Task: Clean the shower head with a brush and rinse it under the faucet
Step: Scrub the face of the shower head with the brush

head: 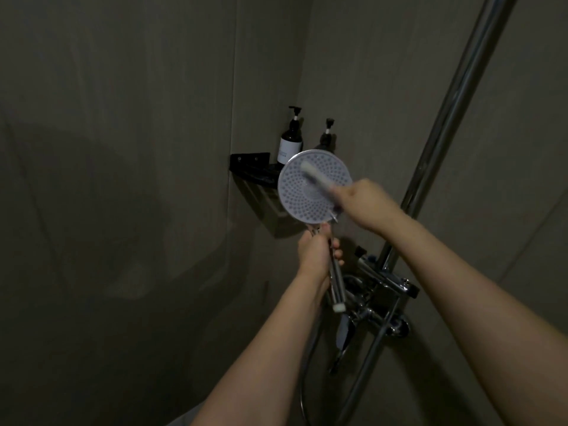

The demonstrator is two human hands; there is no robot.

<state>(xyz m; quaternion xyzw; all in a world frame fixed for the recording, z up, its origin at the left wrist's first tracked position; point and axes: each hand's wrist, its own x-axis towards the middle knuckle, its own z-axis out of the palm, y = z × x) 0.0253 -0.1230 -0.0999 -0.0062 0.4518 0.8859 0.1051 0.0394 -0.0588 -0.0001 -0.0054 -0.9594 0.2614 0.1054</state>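
**Brush on the spray face**

Both forearms reach in. The left hand grips the shower head by its chrome handle, disc upright before the corner shelf. The right hand clenches a blurred brush, its bristles against the nozzles.

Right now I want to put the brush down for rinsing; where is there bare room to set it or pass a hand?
The black corner shelf shows bare ledge left of the dark pump bottle with white label; its right end is hidden behind the round white shower head. Crowded: the chrome faucet under both hands. The walls are bare.
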